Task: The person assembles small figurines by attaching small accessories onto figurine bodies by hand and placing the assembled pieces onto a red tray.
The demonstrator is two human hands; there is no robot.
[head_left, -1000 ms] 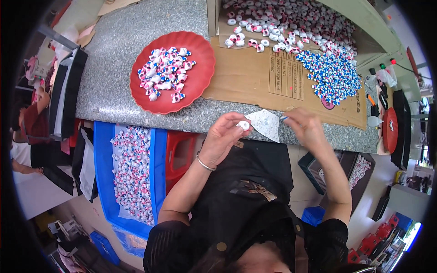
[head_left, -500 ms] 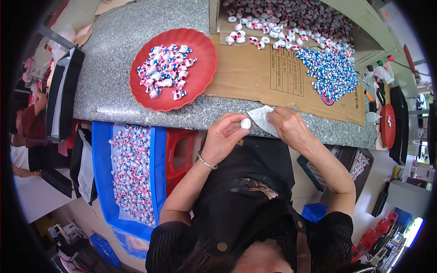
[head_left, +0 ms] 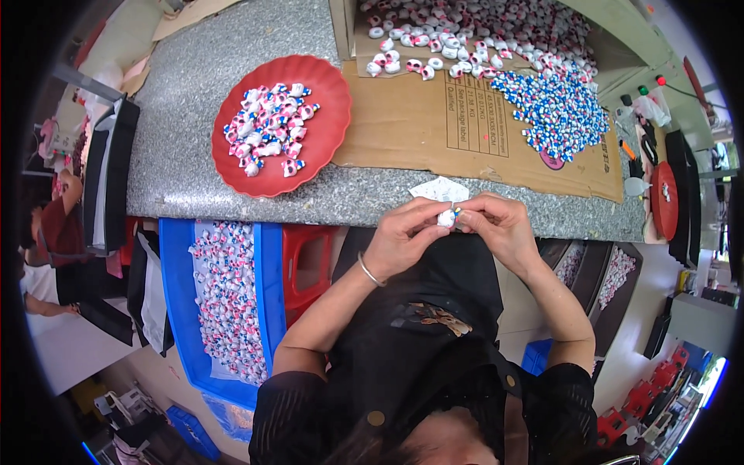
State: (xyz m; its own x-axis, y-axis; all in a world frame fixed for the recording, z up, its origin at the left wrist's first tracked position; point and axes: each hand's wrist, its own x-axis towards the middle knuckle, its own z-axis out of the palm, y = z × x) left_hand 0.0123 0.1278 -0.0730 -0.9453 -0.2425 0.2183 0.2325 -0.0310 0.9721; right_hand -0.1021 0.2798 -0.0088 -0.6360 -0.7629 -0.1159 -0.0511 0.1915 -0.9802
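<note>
My left hand pinches a small white figurine head between thumb and fingers at the counter's near edge. Against it, my right hand grips a tiny blue-and-yellow piece, its fingers closed; the contact between the parts is mostly covered by fingertips. Just beyond both hands lies a speckled white paper sheet. On the cardboard is a pile of small blue-and-white pieces. Loose white-and-pink heads spill from a box behind it. A red scalloped plate carries several joined figurines.
Below the counter on the left stands a blue bin of figurines, beside a red stool. Dark trays with more pieces sit low on the right. A smaller red plate is at far right. Another person's arm shows far left.
My right hand has left the paper sheet and come to my left hand, now holding a small blue-and-yellow piece against the white head. The paper now lies on the counter.
</note>
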